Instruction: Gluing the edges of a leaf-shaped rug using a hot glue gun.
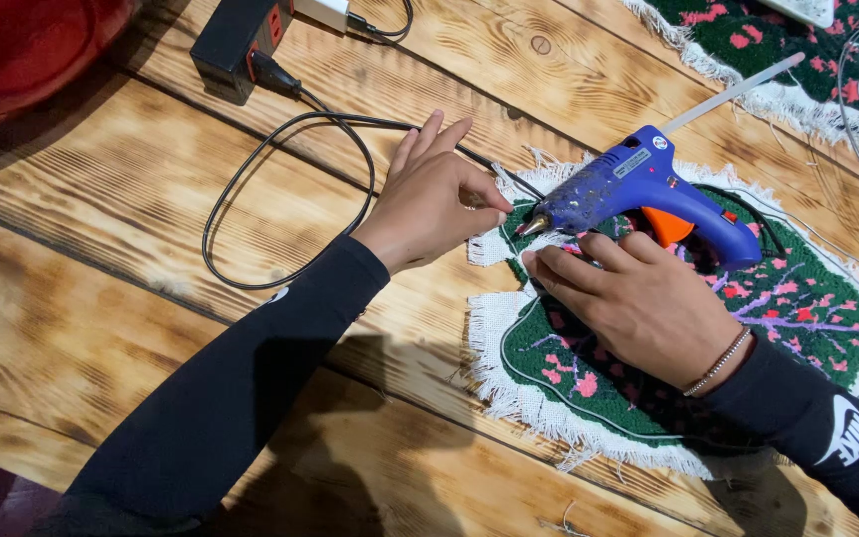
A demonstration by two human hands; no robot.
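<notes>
A green tufted rug (787, 308) with pink flowers and a frayed white cloth border lies on the wooden table (101, 298). My left hand (429, 199) pinches the white border at the rug's upper left edge, right beside the nozzle of a blue glue gun (648, 184). The gun has an orange trigger and a clear glue stick at its back. It rests on the rug with neither hand around it. My right hand (638, 303) lies palm down on the rug just below the gun, its fingertips pressing the folded edge near the nozzle.
A black power strip (236, 35) sits at the top left, and a black cable (280, 199) loops across the boards toward the gun. A red object (22, 50) fills the top left corner. A second green and pink rug (797, 50) lies at the top right.
</notes>
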